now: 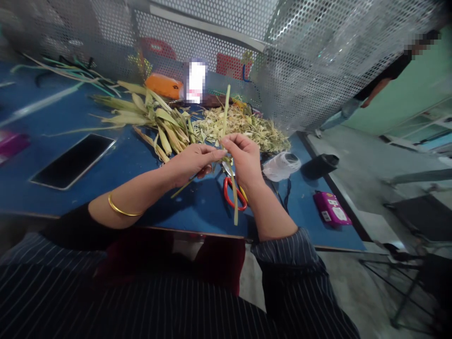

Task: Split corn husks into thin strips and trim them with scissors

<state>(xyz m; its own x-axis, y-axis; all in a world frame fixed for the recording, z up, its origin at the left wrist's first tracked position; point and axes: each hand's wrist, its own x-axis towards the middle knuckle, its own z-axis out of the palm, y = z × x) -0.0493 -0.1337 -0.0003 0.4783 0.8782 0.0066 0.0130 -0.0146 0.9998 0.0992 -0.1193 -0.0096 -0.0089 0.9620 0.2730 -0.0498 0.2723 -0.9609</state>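
Observation:
My left hand point(192, 162) and my right hand point(243, 157) meet over the blue table point(106, 188), both pinched on a long pale green leaf strip point(226, 108). The strip rises above my fingers and also hangs down below my right wrist. A gold bangle sits on my left forearm. Red-handled scissors point(233, 195) lie on the table just under my right hand. A heap of green leaves point(155, 117) and a pile of shredded trimmings point(243, 125) lie just beyond my hands.
A black phone point(72, 160) lies at the left. A spool of white thread point(282, 165), a black cylinder point(319, 165) and a magenta box point(332, 209) sit at the right. A perforated metal screen point(318, 56) backs the table. Another person stands at far right.

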